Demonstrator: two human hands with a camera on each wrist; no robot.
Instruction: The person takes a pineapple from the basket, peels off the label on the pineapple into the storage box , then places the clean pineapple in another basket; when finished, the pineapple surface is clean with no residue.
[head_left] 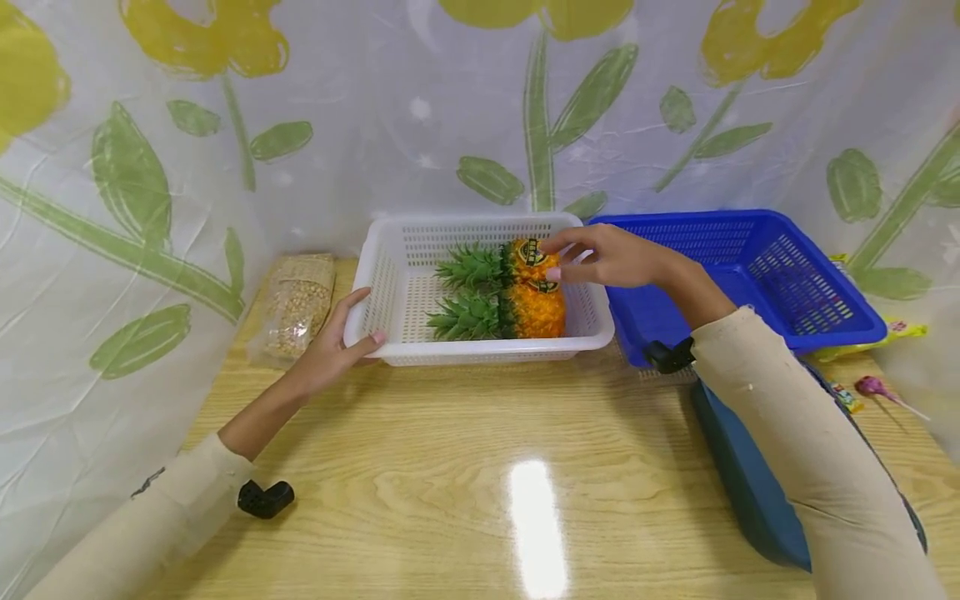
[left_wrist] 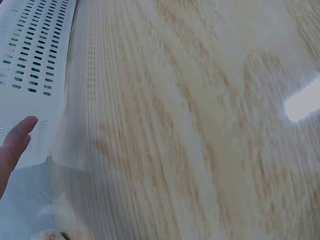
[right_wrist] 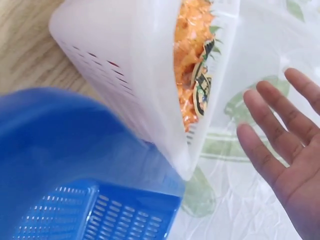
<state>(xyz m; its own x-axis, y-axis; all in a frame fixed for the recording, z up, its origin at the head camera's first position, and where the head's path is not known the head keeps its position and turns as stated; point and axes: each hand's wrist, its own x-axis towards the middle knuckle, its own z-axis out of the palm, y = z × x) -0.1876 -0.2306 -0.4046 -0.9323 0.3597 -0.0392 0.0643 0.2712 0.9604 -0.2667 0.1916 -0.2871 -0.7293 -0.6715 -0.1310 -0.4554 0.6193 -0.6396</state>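
Worktop (head_left: pixel 465 500) bare wood nearest; white basket (head_left: pixel 390 275) behind, two pineapples (head_left: pixel 525 312) inside.
L hand (head_left: pixel 330 350) grips basket's L rim. R hand (head_left: pixel 607 258), fingers spread, over rear pineapple (head_left: pixel 528 260), holding nothing. Risk: basket may slide if bumped. Fruit labels green/yellow, text unreadable. Blue basket (head_left: pixel 787 275) touching on R.

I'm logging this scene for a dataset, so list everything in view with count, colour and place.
white basket: 1, white, table centre
pineapples: 2, orange with green tops, inside white basket
blue basket: 1, blue, right of white basket
bag of beans: 1, clear, tan contents, left of white basket
lollipop: 1, purple, table's right edge
table: 1, light wood
left hand: holds white basket's left corner
right hand: open, above the far pineapple
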